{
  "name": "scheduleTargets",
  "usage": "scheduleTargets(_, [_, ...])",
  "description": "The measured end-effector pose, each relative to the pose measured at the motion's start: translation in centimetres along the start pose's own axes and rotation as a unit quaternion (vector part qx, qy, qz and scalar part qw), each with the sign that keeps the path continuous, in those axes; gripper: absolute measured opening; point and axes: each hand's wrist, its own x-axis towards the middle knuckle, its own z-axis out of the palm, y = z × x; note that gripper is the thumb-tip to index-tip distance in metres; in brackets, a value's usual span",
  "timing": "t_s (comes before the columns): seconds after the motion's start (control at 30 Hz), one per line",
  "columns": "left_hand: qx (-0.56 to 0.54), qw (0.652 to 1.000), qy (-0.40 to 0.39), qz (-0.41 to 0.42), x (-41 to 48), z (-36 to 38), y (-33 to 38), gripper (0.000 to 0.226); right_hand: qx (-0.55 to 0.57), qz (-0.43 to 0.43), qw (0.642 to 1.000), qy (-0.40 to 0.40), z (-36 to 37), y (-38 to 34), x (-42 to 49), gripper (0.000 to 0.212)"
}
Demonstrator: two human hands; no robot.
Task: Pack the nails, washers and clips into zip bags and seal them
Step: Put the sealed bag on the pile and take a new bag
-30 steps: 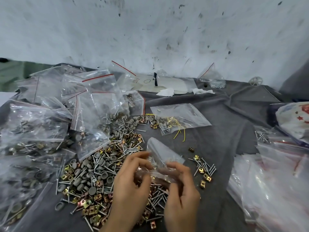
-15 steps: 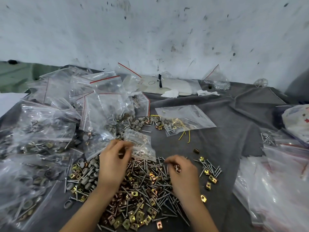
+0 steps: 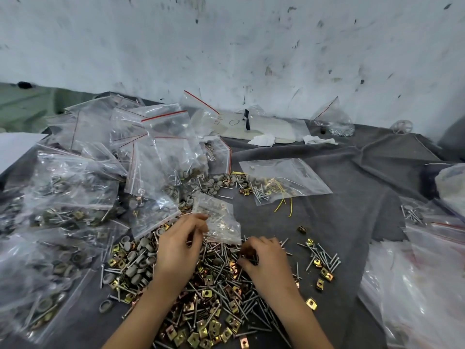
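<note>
A loose heap of steel nails (image 3: 221, 280), brass clips (image 3: 208, 328) and grey washers (image 3: 136, 250) covers the dark cloth in front of me. My left hand (image 3: 177, 250) pinches the edge of a small clear zip bag (image 3: 219, 217) that holds a few nails and clips and lies just beyond the heap. My right hand (image 3: 264, 258) is curled over the heap, its fingertips pinching clips from the pile.
Filled zip bags (image 3: 73, 187) are piled at the left. Another bag with nails and yellow wire (image 3: 281, 180) lies behind the heap. Empty bags (image 3: 422, 285) are stacked at the right. Scattered nails and clips (image 3: 319, 260) lie right of my right hand. The wall stands close behind.
A second ago both hands held the small bag above the heap. Now the left hand has set it down beyond the heap, still pinching it, and the right hand has dropped onto the pile.
</note>
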Motion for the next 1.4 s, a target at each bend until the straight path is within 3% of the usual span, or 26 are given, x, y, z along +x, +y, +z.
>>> scheduleTargets(0.17, [-0.016,1.0,0.008,0.003,-0.4,0.1,-0.3,0.023,0.051,0.0,0.999,0.01,0.1,-0.1,-0.2,0.011])
scheduleTargets(0.4, [-0.072,0.995,0.004,-0.069,-0.7,-0.1,-0.2,0.034,0.178,0.047,0.981,0.057,-0.5,-1.0,-0.6,0.031])
scheduleTargets(0.5, [-0.09,0.993,-0.009,-0.078,-0.9,-0.2,-0.2,0.013,0.258,0.031,0.963,0.078,-1.0,-2.1,-0.8,0.033])
scheduleTargets(0.57, [-0.084,0.995,-0.028,-0.045,-1.1,-0.3,-0.1,0.003,0.321,0.018,0.944,0.069,-1.2,-2.9,-1.0,0.031])
scheduleTargets(0.7, [-0.038,0.998,-0.053,0.021,-0.8,-0.4,-0.3,0.022,0.413,0.01,0.909,0.056,-1.2,-3.9,-0.9,0.03])
scheduleTargets(0.8, [-0.016,0.997,-0.042,0.063,-0.7,-0.3,-0.6,0.022,0.429,0.017,0.901,0.059,-1.1,-3.9,-0.9,0.031])
scheduleTargets(1.0, [-0.046,0.995,-0.025,0.089,-0.6,-0.1,-0.1,0.033,0.446,0.051,0.889,0.088,-0.9,-3.2,-1.1,0.028])
scheduleTargets(1.17, [-0.074,0.986,-0.09,0.116,-0.7,-0.1,-0.1,0.037,0.489,0.089,0.865,0.064,-0.3,-3.7,-0.7,0.023])
scheduleTargets(1.4, [-0.084,0.987,-0.075,0.114,-0.6,0.0,-0.3,0.023,0.525,0.087,0.846,0.041,-0.1,-4.2,-0.3,0.025])
